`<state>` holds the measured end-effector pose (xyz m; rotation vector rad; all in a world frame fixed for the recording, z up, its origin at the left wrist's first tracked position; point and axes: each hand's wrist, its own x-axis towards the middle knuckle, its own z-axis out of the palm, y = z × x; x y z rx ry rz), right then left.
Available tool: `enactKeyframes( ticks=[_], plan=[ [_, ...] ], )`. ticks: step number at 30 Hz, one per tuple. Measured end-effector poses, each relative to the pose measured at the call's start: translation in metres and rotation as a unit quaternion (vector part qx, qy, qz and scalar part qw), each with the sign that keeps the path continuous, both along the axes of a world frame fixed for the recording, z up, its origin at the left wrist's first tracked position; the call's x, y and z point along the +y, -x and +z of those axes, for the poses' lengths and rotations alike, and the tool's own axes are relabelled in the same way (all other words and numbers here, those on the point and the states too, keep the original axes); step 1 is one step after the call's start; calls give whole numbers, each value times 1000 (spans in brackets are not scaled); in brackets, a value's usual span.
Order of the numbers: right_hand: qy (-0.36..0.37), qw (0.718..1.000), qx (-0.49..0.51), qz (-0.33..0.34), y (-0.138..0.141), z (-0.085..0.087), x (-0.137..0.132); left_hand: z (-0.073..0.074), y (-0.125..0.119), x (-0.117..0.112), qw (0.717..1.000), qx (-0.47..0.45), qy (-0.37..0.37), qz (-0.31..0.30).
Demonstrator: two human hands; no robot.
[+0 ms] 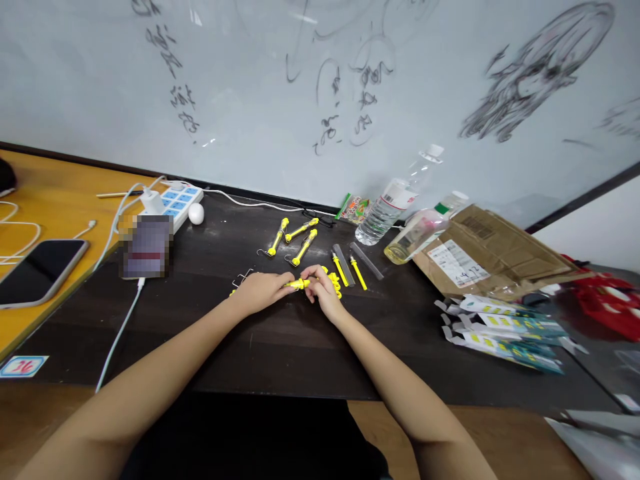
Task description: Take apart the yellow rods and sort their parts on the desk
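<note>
Above the dark table, a short yellow plastic piece (299, 285) lies between my two hands. My left hand (261, 292) pinches one end of it, and the fingers of my right hand (324, 293) close on the other end. Bent metal wire (243, 277) shows beside my left hand. More yellow parts (334, 283) lie partly hidden behind my right hand. Farther back are three yellow pieces with wire hooks (304, 247). To the right rest two slim yellow rods with metal tips (359, 267) and clear tubes (367, 261).
A water bottle (383, 217) and a bottle of yellowish liquid (420, 233) stand at the back right. Beyond them are a cardboard parcel (493, 250) and several opened boxes (505, 333). On the left are a power strip (181, 202), phones (43, 272) and cables.
</note>
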<state>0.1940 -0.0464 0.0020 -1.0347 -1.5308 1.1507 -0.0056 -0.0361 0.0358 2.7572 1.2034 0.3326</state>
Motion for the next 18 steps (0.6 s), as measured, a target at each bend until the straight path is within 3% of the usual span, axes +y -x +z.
enactKeyframes(
  ticks=[4,7,18],
  plan=[
    [-71,992,-83,-62,1,1,-2,0,-1,-1,1000,6,-4,-3],
    [-73,988,-122,-62,2,0,-3,-1,-1,-1,1000,8,-4,-5],
    [-53,998,-39,-16,1,-3,-2,0,0,0,1000,0,0,0]
  ],
)
